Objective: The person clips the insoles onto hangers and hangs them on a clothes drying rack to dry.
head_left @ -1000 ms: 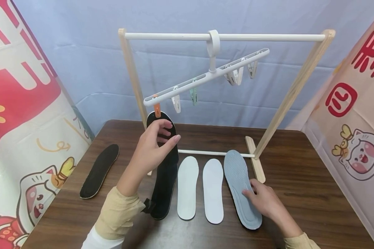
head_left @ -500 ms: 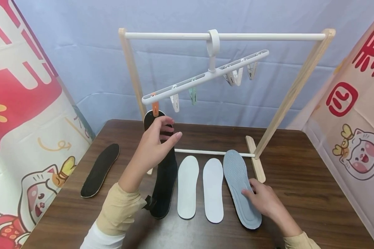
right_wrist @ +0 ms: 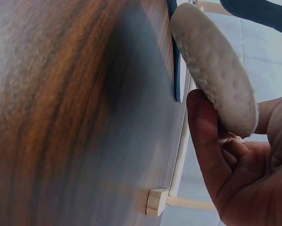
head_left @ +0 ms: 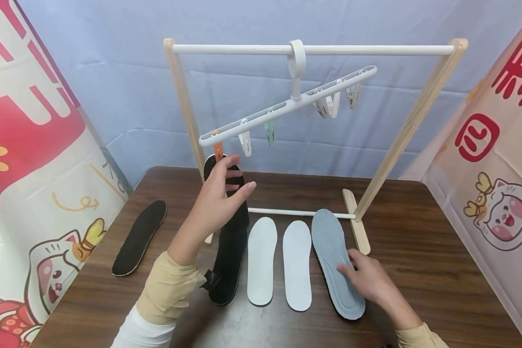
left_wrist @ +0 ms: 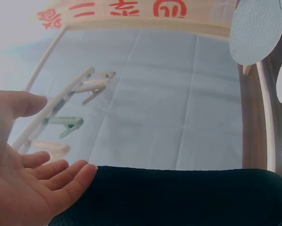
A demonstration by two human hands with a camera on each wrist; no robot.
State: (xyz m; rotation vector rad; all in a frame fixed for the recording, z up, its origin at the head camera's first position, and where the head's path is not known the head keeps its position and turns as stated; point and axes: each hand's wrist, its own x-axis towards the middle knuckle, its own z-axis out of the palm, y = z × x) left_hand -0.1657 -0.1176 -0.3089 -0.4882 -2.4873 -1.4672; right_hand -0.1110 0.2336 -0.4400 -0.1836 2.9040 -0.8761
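A long black insole (head_left: 231, 258) hangs from an orange clothes peg (head_left: 218, 152) at the low left end of a white clip hanger (head_left: 261, 117). My left hand (head_left: 213, 203) is beside its upper part, fingers loosely bent and apart from the thumb. In the left wrist view that hand (left_wrist: 42, 174) shows an upturned palm, with fingertips at the edge of the black insole (left_wrist: 193, 197). With thumb on top and fingers beneath, my right hand (head_left: 369, 280) grips a grey insole (head_left: 328, 241) by its side; its pale, bumpy underside faces the right wrist camera.
Two white insoles (head_left: 262, 261) lie between the black and grey ones, and a shorter black insole (head_left: 140, 239) lies at left. White and green pegs (head_left: 269, 134) dangle from the tilted hanger. A wooden-legged rack (head_left: 387, 159) stands on the brown table (head_left: 435, 270).
My left hand has risen a little, its fingertips closer to the orange peg. The hanger and the hanging black insole have swayed slightly. My right hand has stayed put on the grey insole.
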